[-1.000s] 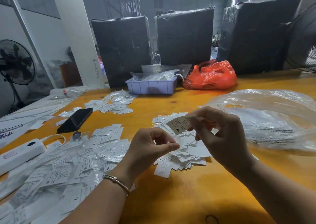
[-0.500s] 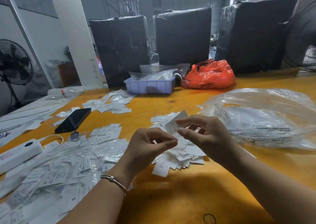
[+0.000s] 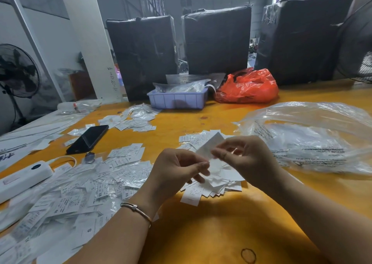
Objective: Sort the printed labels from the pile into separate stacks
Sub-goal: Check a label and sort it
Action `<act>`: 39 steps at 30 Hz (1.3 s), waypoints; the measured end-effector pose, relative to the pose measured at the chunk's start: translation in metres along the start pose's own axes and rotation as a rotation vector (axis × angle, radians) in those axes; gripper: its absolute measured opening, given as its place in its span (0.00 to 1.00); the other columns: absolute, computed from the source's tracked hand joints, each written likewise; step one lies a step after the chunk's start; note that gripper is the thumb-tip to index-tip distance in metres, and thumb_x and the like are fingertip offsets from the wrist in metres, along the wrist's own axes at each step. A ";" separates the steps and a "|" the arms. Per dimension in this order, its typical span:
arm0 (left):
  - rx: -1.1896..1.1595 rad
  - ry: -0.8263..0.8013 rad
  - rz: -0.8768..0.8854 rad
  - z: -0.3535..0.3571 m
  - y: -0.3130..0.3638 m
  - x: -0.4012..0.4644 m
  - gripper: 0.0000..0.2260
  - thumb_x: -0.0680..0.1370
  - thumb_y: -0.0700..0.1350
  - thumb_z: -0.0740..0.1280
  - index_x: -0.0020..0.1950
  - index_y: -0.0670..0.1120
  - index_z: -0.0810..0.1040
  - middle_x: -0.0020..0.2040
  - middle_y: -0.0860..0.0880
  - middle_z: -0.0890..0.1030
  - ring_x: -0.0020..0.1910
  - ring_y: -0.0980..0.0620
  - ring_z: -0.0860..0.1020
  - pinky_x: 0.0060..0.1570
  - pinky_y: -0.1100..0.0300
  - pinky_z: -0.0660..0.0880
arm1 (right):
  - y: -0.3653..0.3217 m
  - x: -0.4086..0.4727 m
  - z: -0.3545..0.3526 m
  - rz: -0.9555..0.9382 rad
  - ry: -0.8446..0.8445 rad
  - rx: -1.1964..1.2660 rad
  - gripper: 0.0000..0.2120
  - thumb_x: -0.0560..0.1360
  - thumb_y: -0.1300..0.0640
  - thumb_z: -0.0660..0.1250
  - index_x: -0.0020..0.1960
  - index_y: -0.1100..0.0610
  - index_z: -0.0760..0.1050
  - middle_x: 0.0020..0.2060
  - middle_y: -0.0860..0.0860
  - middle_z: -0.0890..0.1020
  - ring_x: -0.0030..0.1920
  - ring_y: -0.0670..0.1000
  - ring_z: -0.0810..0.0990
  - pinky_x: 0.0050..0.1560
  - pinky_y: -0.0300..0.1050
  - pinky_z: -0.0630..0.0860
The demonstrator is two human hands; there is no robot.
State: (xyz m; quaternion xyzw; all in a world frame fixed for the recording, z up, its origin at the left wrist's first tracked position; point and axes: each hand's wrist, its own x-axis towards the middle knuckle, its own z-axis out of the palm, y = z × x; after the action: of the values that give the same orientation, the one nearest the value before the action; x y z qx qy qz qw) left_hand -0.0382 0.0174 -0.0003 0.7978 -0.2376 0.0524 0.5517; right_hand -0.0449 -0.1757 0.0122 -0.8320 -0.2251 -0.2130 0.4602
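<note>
Pinching a thin white rectangular paper label, the right hand holds it tilted above the loose stack of white labels. Left hand sits just beside it, fingers curled; whether it grips anything, cannot tell. Big glossy pile of bagged printed labels lies to the left on the smooth orange table. Crinkled clear plastic bag lies to the right.
</note>
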 end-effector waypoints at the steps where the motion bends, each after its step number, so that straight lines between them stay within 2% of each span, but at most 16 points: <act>1: 0.001 0.010 -0.005 0.000 0.000 0.000 0.01 0.74 0.40 0.73 0.43 0.45 0.85 0.37 0.49 0.86 0.34 0.50 0.85 0.29 0.67 0.73 | -0.001 0.000 -0.002 -0.007 0.073 0.011 0.04 0.73 0.59 0.71 0.45 0.57 0.84 0.37 0.47 0.84 0.37 0.46 0.82 0.41 0.52 0.79; 3: 0.000 0.028 0.007 -0.001 0.001 0.000 0.01 0.73 0.40 0.74 0.43 0.43 0.85 0.36 0.48 0.86 0.34 0.50 0.85 0.29 0.67 0.74 | -0.006 0.001 -0.007 -0.043 0.255 0.087 0.06 0.74 0.63 0.69 0.49 0.58 0.83 0.39 0.49 0.85 0.39 0.47 0.83 0.43 0.51 0.80; 5: -0.005 0.030 0.019 0.000 0.003 -0.001 0.00 0.73 0.39 0.75 0.42 0.43 0.86 0.36 0.48 0.86 0.34 0.50 0.85 0.30 0.67 0.75 | -0.012 0.002 -0.012 -0.118 0.378 0.162 0.12 0.75 0.66 0.68 0.56 0.57 0.80 0.43 0.51 0.84 0.42 0.45 0.83 0.43 0.44 0.82; 8: -0.012 0.028 0.024 0.000 0.004 -0.001 0.01 0.72 0.39 0.75 0.42 0.44 0.86 0.36 0.48 0.86 0.33 0.50 0.84 0.30 0.66 0.75 | -0.018 0.001 -0.016 -0.208 0.401 0.147 0.19 0.74 0.65 0.70 0.63 0.55 0.72 0.47 0.48 0.83 0.45 0.42 0.84 0.42 0.35 0.80; 13: -0.036 0.039 0.010 0.003 0.004 -0.002 0.01 0.71 0.38 0.76 0.41 0.43 0.86 0.36 0.48 0.86 0.32 0.49 0.84 0.30 0.68 0.73 | -0.018 -0.001 -0.010 -0.312 0.287 -0.041 0.11 0.73 0.64 0.72 0.53 0.60 0.74 0.45 0.43 0.81 0.45 0.45 0.83 0.36 0.46 0.81; 16: -0.067 0.025 0.004 0.003 0.004 -0.001 0.03 0.71 0.37 0.75 0.43 0.40 0.86 0.36 0.46 0.86 0.32 0.49 0.84 0.31 0.68 0.74 | -0.015 0.000 -0.008 -0.311 0.255 -0.113 0.06 0.74 0.63 0.70 0.50 0.60 0.75 0.45 0.44 0.81 0.43 0.47 0.83 0.35 0.45 0.80; 18: -0.079 0.006 0.011 0.003 0.005 -0.001 0.04 0.71 0.36 0.75 0.44 0.37 0.86 0.36 0.45 0.86 0.32 0.50 0.83 0.31 0.68 0.74 | -0.014 0.001 -0.008 -0.303 0.254 -0.110 0.04 0.75 0.62 0.70 0.48 0.59 0.75 0.45 0.47 0.83 0.41 0.46 0.83 0.35 0.42 0.79; 21: -0.104 -0.014 0.024 0.005 0.005 -0.002 0.05 0.70 0.34 0.75 0.45 0.35 0.85 0.36 0.43 0.86 0.32 0.52 0.83 0.33 0.69 0.75 | -0.012 0.002 -0.008 -0.287 0.244 -0.103 0.07 0.75 0.62 0.70 0.46 0.54 0.73 0.43 0.44 0.81 0.40 0.41 0.80 0.34 0.40 0.78; 26: -0.109 -0.016 0.027 0.005 0.006 -0.003 0.05 0.70 0.35 0.75 0.45 0.36 0.85 0.36 0.44 0.86 0.32 0.52 0.83 0.33 0.69 0.76 | -0.008 0.003 -0.010 -0.282 0.188 -0.082 0.07 0.73 0.66 0.71 0.43 0.55 0.75 0.38 0.45 0.83 0.40 0.44 0.81 0.34 0.41 0.76; 29: -0.104 -0.025 0.019 0.004 0.007 -0.003 0.06 0.70 0.37 0.75 0.45 0.38 0.85 0.36 0.45 0.86 0.32 0.52 0.84 0.33 0.69 0.75 | -0.006 0.003 -0.011 -0.272 0.150 -0.036 0.07 0.72 0.69 0.70 0.41 0.59 0.76 0.38 0.48 0.84 0.41 0.46 0.82 0.36 0.47 0.78; 32: -0.099 -0.048 -0.021 0.001 0.007 -0.003 0.06 0.71 0.42 0.75 0.45 0.40 0.86 0.37 0.45 0.86 0.33 0.50 0.84 0.32 0.66 0.75 | -0.007 0.003 -0.014 -0.227 0.147 0.080 0.04 0.70 0.68 0.66 0.38 0.61 0.76 0.34 0.50 0.82 0.37 0.49 0.81 0.36 0.54 0.77; 34: -0.109 -0.074 -0.048 0.000 0.007 -0.003 0.06 0.72 0.43 0.75 0.44 0.41 0.86 0.37 0.44 0.86 0.34 0.49 0.84 0.33 0.65 0.75 | -0.007 0.003 -0.015 -0.225 0.155 0.118 0.05 0.68 0.69 0.63 0.37 0.63 0.76 0.32 0.51 0.81 0.34 0.50 0.80 0.36 0.54 0.76; 39: -0.136 -0.096 -0.067 -0.001 0.008 -0.003 0.09 0.70 0.47 0.75 0.44 0.42 0.86 0.37 0.44 0.86 0.35 0.49 0.84 0.33 0.65 0.75 | -0.003 0.004 -0.016 -0.226 0.211 -0.014 0.04 0.66 0.65 0.64 0.36 0.60 0.78 0.30 0.49 0.80 0.32 0.50 0.77 0.35 0.51 0.74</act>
State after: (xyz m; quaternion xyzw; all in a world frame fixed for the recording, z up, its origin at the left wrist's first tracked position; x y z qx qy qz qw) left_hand -0.0446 0.0168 0.0061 0.7677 -0.2398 -0.0208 0.5938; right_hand -0.0460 -0.1870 0.0242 -0.7774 -0.2662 -0.3516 0.4485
